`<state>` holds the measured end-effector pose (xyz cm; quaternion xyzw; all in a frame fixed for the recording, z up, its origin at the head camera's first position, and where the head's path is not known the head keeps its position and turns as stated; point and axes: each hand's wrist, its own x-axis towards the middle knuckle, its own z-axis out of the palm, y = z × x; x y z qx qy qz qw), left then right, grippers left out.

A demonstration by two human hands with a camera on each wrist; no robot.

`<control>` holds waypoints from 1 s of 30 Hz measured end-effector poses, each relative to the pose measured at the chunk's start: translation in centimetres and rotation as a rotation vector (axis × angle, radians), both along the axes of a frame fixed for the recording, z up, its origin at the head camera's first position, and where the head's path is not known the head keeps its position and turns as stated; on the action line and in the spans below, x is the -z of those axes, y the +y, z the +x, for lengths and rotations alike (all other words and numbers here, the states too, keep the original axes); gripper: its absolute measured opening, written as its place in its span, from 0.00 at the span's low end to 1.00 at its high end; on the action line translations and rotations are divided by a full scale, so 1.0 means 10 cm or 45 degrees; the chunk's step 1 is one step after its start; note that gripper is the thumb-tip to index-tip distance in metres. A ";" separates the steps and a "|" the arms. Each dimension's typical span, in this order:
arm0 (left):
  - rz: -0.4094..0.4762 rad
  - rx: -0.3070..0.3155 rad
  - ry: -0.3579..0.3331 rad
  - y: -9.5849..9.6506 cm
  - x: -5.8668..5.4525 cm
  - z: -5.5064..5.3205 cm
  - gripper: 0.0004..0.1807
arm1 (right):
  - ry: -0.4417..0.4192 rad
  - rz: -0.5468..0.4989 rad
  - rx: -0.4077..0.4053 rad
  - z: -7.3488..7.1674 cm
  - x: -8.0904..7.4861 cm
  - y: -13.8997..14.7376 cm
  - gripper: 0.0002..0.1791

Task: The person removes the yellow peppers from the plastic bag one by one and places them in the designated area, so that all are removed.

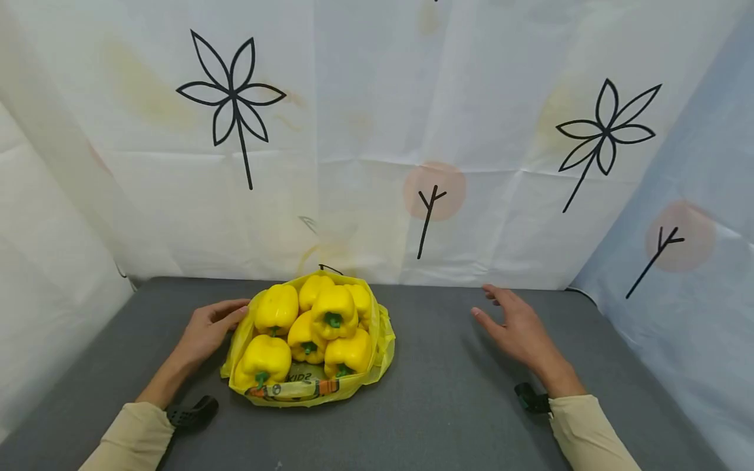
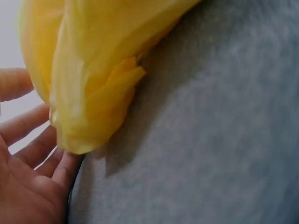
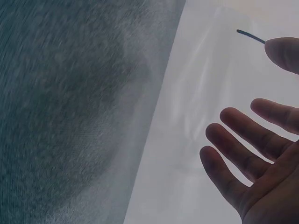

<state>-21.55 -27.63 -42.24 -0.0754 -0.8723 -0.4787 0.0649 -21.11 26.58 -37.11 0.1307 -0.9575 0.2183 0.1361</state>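
A yellow plastic bag [image 1: 383,347] stands on the grey table, its mouth spread wide around several yellow bell peppers [image 1: 333,313] with green stems. At the bag's left side is my left hand [image 1: 207,330], fingertips right at the plastic. The left wrist view shows these fingers [image 2: 29,122] fairly straight along the bag's folded edge [image 2: 88,107], with some fingertips hidden behind it. My right hand [image 1: 521,330] hovers over the right part of the table, apart from the bag and holding nothing. Its fingers [image 3: 243,154] are spread and relaxed in the right wrist view.
The grey table [image 1: 436,405] reaches back to a white cloth wall [image 1: 365,196] printed with black line flowers. More cloth hangs at the left and right sides. A black band [image 1: 194,413] is on the left wrist and another band [image 1: 531,398] on the right.
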 end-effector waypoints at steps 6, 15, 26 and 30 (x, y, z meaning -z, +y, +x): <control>0.055 0.026 0.026 -0.01 0.05 0.00 0.28 | -0.003 -0.040 -0.051 0.02 -0.02 -0.06 0.33; 0.071 0.027 0.033 -0.02 0.11 -0.02 0.27 | -0.032 -0.143 -0.136 0.06 -0.06 -0.20 0.32; 0.067 0.030 0.047 -0.02 0.12 -0.04 0.26 | -0.179 -0.410 -0.323 0.02 -0.19 -0.64 0.35; 0.073 0.017 0.048 -0.02 0.12 -0.03 0.26 | -0.238 -0.513 -0.423 -0.03 -0.26 -0.86 0.37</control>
